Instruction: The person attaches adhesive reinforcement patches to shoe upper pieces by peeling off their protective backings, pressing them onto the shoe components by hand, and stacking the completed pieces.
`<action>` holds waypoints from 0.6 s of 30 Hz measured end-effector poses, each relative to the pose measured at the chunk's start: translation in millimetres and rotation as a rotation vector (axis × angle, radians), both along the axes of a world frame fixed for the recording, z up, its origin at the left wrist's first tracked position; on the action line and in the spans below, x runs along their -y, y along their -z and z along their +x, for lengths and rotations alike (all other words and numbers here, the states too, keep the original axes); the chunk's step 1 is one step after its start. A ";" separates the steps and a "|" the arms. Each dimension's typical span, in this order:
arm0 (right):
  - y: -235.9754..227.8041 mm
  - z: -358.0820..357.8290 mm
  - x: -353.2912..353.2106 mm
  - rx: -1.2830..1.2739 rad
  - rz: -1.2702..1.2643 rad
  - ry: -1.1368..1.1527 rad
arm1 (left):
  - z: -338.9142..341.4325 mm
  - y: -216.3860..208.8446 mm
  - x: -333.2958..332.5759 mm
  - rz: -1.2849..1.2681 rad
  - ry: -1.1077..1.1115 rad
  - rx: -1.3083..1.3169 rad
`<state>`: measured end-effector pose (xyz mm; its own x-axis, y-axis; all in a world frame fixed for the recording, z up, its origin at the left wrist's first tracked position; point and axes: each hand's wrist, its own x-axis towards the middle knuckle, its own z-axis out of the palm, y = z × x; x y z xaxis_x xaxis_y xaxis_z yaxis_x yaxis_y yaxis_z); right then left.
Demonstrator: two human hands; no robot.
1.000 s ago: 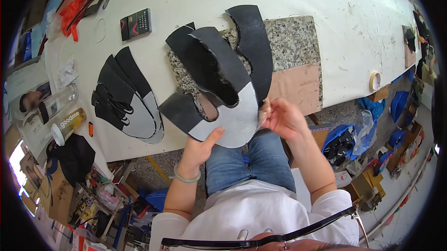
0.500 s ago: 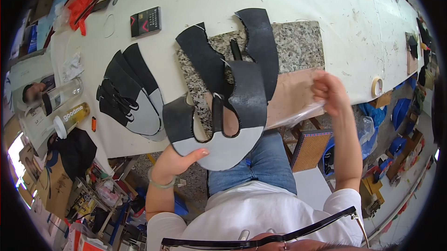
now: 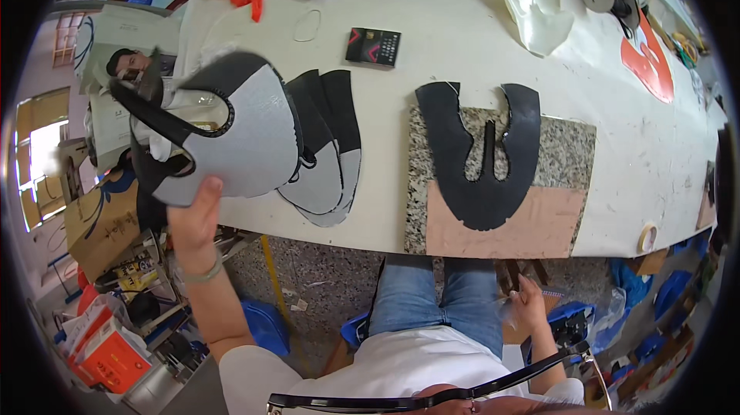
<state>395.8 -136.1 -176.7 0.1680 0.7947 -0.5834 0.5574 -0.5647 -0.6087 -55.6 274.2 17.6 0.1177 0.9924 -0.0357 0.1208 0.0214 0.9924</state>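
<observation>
Clearly my left hand (image 3: 194,211) pinches the grey-and-black shoe upper (image 3: 231,134) by its edge; it looks light, floppy, best gripped there.

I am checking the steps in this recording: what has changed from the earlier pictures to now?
The left hand carried one grey and black shoe upper leftward, over the stack of uppers. The right hand dropped below the table edge. One black upper stayed on the granite slab.

Big white worktable (image 3: 478,37) over a speckled grey floor (image 3: 324,276), daylight coming through a window (image 3: 42,153) on the left.
</observation>
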 end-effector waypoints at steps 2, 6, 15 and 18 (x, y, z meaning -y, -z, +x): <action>14.0 -5.3 7.8 0.064 -0.239 0.199 | -24.5 35.5 5.3 -0.229 -0.121 0.250; 31.0 -1.6 19.7 0.097 -0.180 0.243 | -50.6 135.2 40.0 -0.634 -0.203 0.163; -5.1 -22.2 -38.4 0.085 -0.198 0.305 | -12.4 170.3 83.3 0.131 -0.482 -1.150; 6.0 -22.7 -49.9 -0.570 -0.500 0.996 | 16.5 169.0 75.4 0.329 -0.027 -1.031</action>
<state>373.1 -86.2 -182.8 0.1921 0.1382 -0.9716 -0.5163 -0.8277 -0.2198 -39.1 198.8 -151.5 0.1612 0.9732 0.1638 0.9042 -0.2122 0.3706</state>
